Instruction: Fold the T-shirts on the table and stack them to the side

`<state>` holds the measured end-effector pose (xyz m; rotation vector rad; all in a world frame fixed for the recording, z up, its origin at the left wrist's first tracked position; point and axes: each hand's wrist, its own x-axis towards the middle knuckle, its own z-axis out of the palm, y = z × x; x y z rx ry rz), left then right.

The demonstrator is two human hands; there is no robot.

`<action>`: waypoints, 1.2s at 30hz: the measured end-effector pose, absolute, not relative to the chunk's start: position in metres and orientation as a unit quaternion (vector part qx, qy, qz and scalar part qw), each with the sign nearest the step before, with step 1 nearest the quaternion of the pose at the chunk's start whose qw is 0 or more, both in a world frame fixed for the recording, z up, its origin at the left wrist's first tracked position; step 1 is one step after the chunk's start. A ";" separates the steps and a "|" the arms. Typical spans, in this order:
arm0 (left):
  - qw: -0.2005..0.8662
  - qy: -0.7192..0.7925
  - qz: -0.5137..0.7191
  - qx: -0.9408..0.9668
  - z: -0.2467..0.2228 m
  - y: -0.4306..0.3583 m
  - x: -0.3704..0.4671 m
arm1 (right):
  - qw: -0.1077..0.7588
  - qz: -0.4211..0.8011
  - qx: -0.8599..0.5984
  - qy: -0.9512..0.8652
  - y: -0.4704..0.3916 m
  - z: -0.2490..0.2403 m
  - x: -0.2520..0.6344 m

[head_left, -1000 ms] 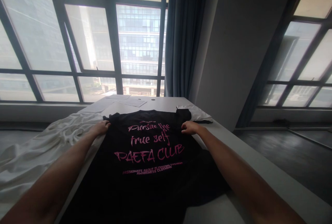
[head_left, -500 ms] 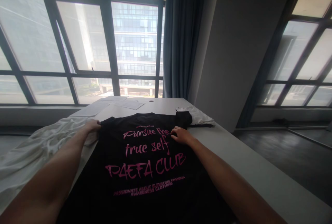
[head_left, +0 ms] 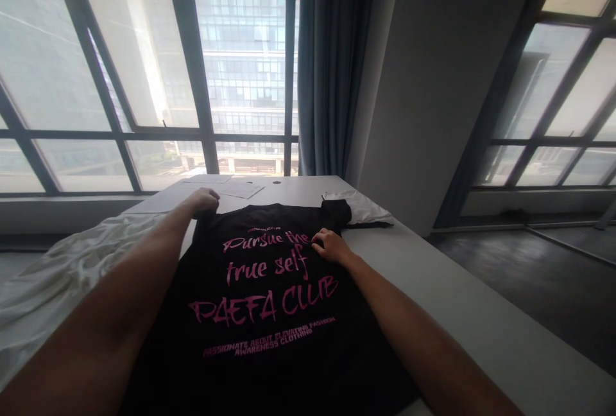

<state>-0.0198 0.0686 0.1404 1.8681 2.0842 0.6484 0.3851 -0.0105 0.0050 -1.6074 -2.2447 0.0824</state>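
A black T-shirt (head_left: 264, 287) with pink lettering lies spread on the white table, its neck end away from me. At its upper left corner my left hand (head_left: 205, 201) is closed on the sleeve cloth. My right hand (head_left: 330, 246) rests at the right of the print, beside the words "Pursue the", its fingers curled and pinching the shirt's cloth. Just beyond that hand, the right sleeve (head_left: 335, 212) is bunched in a dark fold.
White cloth (head_left: 72, 275) lies rumpled on the left. Another white garment (head_left: 368, 209) with a black edge sits past the right sleeve. Papers (head_left: 240, 190) lie on the table's (head_left: 462, 313) far part, near the windows and a blue curtain (head_left: 322, 82).
My left hand has moved right and away from me, taking the left sleeve inward with it. My right hand stays at the same part of the shirt. The view has shifted slightly.
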 end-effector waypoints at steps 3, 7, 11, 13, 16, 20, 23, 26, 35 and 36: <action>0.097 0.670 0.271 0.684 0.126 0.079 0.042 | 0.187 0.019 -0.573 -0.798 -0.013 0.005 0.384; 0.113 0.598 0.279 0.743 0.091 0.084 0.100 | 0.190 0.019 -0.574 -0.796 -0.013 0.004 0.385; 0.118 0.546 0.228 0.797 0.065 0.094 0.092 | 0.193 0.018 -0.568 -0.800 -0.011 0.001 0.386; 0.096 0.569 0.183 0.796 0.059 0.097 0.069 | 0.195 0.012 -0.566 -0.801 -0.011 0.001 0.386; 0.066 0.609 0.125 0.781 0.050 0.095 0.032 | 0.193 0.010 -0.568 -0.800 -0.012 0.001 0.385; 0.060 0.628 0.090 0.771 0.033 0.086 0.004 | 0.187 0.011 -0.572 -0.798 -0.015 0.004 0.383; 0.041 0.648 0.066 0.758 0.020 0.085 -0.001 | 0.185 0.006 -0.574 -0.797 -0.015 0.004 0.382; 0.028 0.679 0.064 0.730 0.011 0.091 -0.003 | 0.189 0.003 -0.574 -0.796 -0.014 0.002 0.384; -0.004 0.687 0.166 0.708 0.022 0.105 -0.011 | 0.191 0.009 -0.575 -0.796 -0.014 0.002 0.384; -0.007 0.687 0.174 0.705 0.024 0.105 -0.012 | 0.191 0.010 -0.575 -0.795 -0.014 0.002 0.384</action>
